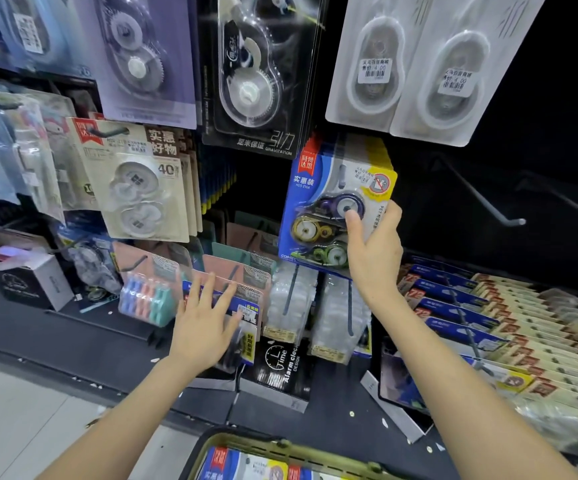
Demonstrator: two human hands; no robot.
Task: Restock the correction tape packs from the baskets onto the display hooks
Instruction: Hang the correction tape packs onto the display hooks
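Frame centre: right hand grips a blue pack against the hanging stack, thumb on its front | lower centre: left hand, fingers spread, holds nothing | bottom edge: basket holds more packs — restocking looks unfinished.

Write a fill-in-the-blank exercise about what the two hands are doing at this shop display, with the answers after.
1. The right hand grips a ___ pack of correction tapes.
2. That pack holds ___ tape rollers.
3. The left hand, fingers spread, holds ___.
4. More such packs lie at the bottom edge in a ___.
Answers: blue; three; nothing; basket.
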